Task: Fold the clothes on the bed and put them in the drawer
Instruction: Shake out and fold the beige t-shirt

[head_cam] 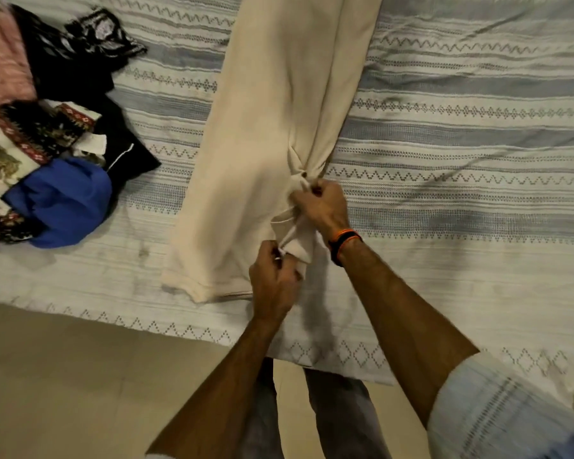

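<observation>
A matt, soft cream cloth garment (pixel 272 127) is seen on a woven, patterned bedspread (pixel 461 134). The blue garment (pixel 63 203) at left appears smoother, possibly synthetic. The floor (pixel 63 376) looks smooth.

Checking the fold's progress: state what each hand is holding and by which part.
Both hands grip the cream garment at its bunched near end. The right hand holds the gathered fabric farther up; the left hand pinches the end nearest the bed's edge.
</observation>
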### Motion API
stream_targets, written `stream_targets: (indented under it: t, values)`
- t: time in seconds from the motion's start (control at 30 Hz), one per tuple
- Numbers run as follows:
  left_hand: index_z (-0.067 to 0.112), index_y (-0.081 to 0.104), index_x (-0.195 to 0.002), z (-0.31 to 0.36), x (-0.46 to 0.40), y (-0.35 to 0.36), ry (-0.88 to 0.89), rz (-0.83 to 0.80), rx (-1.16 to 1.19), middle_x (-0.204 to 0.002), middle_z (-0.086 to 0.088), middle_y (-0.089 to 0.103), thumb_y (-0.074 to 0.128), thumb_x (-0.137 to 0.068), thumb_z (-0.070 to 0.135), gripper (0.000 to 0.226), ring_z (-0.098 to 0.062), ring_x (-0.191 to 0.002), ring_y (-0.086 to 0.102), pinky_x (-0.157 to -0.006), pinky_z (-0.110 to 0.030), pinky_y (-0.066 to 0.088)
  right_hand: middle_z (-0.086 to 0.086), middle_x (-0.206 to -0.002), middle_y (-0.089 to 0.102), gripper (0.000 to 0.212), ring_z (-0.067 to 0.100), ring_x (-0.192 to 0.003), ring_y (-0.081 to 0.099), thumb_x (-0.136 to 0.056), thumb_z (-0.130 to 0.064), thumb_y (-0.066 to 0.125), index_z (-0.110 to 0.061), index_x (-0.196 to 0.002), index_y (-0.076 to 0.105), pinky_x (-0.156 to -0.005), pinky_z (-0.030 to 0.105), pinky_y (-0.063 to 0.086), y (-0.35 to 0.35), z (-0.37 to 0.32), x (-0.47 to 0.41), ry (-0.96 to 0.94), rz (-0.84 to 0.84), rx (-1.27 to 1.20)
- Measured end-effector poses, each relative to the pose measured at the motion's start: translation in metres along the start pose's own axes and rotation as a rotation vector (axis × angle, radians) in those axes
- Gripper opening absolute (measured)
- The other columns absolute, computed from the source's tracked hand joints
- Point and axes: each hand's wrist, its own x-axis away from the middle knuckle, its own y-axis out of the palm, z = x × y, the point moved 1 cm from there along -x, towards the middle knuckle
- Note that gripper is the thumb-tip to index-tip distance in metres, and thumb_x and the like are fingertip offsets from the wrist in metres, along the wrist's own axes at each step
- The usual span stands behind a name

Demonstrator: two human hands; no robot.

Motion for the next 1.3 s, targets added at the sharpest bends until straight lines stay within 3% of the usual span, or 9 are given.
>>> stream_targets:
  t: [0.13, 0.27, 0.43, 0.63, 0.8, 0.9, 1.03, 1.17, 1.3]
  values:
    - [0.005, 0.064, -0.099, -0.013, -0.019, -0.047, -0.576, 0.217, 0.606, -0.096, -0.016, 0.068, 0.051, -0.091, 0.011, 0.017, -0.033, -0.088, 0.064, -0.06, -0.033, 0.056, 0.003, -0.087, 0.072, 0.021, 0.013, -0.069, 0.068, -0.083, -0.025, 0.078, -0.014, -0.096, 0.065, -0.059, 0.031, 0.055, 0.064, -0.011, 0.016, 0.013, -0.197, -0.176]
    - [-0.006, 0.054, -0.124, -0.025, -0.043, -0.083, -0.793, 0.201, 0.682, -0.119, -0.025, 0.062, 0.054, -0.097, 0.022, 0.038, -0.037, -0.104, 0.063, -0.085, -0.042, 0.054, -0.007, -0.083, 0.065, 0.012, 0.017, -0.082, 0.065, -0.082, -0.019, 0.068, -0.022, -0.09, 0.059, -0.079, 0.033, 0.055, 0.063, 0.021, 0.03, 0.026, 0.33, 0.045]
    - [0.002, 0.07, -0.099, -0.025, -0.063, -0.081, -0.672, 0.198, 0.353, -0.093, -0.013, 0.073, 0.082, -0.076, 0.038, 0.045, -0.023, -0.076, 0.072, -0.057, -0.029, 0.059, 0.0, -0.099, 0.063, 0.051, 0.018, -0.094, 0.061, -0.072, -0.036, 0.085, -0.015, -0.106, 0.054, -0.086, 0.029, 0.049, 0.051, 0.059, 0.053, 0.198, 0.199, 0.1]
    - [0.004, 0.066, -0.094, -0.013, -0.062, -0.081, -0.654, 0.105, 0.045, -0.082, -0.009, 0.072, 0.082, -0.073, 0.009, 0.027, -0.009, -0.045, 0.065, -0.037, -0.021, 0.05, 0.001, -0.093, 0.068, 0.04, 0.016, -0.086, 0.064, -0.07, -0.019, 0.085, -0.011, -0.106, 0.068, -0.077, 0.023, 0.048, 0.052, 0.067, 0.059, 0.242, 0.15, 0.155]
    - [0.01, 0.056, -0.089, -0.013, -0.056, -0.087, -0.604, 0.037, -0.267, -0.081, -0.001, 0.063, 0.074, -0.076, 0.014, 0.022, -0.022, -0.077, 0.066, -0.059, -0.024, 0.05, 0.008, -0.105, 0.067, 0.05, 0.019, -0.092, 0.062, -0.066, -0.002, 0.08, -0.009, -0.11, 0.059, -0.079, 0.028, 0.051, 0.046, 0.079, 0.067, 0.324, 0.221, 0.157]
    - [0.012, 0.058, -0.09, -0.003, -0.062, -0.089, -0.551, 0.021, -0.287, -0.08, -0.001, 0.066, 0.08, -0.066, 0.026, 0.036, -0.02, -0.072, 0.066, -0.062, -0.031, 0.056, 0.007, -0.118, 0.054, 0.06, 0.021, -0.106, 0.053, -0.063, 0.006, 0.068, -0.01, -0.119, 0.053, -0.085, 0.028, 0.047, 0.051, 0.073, 0.069, -0.018, 0.265, 0.38]
    - [0.02, 0.049, -0.121, 0.0, -0.072, -0.087, -0.272, 0.083, -0.612, -0.115, -0.004, 0.061, 0.077, -0.065, 0.06, 0.074, -0.026, -0.105, 0.06, -0.081, -0.036, 0.047, 0.009, -0.128, 0.05, 0.06, 0.025, -0.114, 0.049, -0.066, 0.008, 0.068, -0.01, -0.122, 0.057, -0.093, 0.032, 0.049, 0.056, 0.066, 0.068, -0.432, 0.118, 0.666]
    - [0.021, 0.055, -0.117, -0.002, -0.084, -0.091, -0.2, -0.053, -0.789, -0.114, -0.006, 0.066, 0.071, -0.083, 0.041, 0.042, -0.028, -0.106, 0.061, -0.081, -0.036, 0.044, 0.01, -0.146, 0.043, 0.062, 0.033, -0.119, 0.048, -0.066, -0.005, 0.073, -0.014, -0.125, 0.057, -0.09, 0.046, 0.05, 0.057, 0.069, 0.064, -0.455, -0.147, 0.956]
    - [0.018, 0.059, -0.111, 0.003, -0.085, -0.095, 0.07, 0.043, -0.768, -0.109, -0.004, 0.063, 0.073, -0.08, 0.022, 0.035, -0.025, -0.102, 0.058, -0.081, -0.036, 0.048, 0.005, -0.13, 0.055, 0.039, 0.029, -0.108, 0.053, -0.074, -0.007, 0.067, -0.013, -0.112, 0.063, -0.081, 0.044, 0.053, 0.059, 0.064, 0.059, -0.436, -0.071, 0.897]
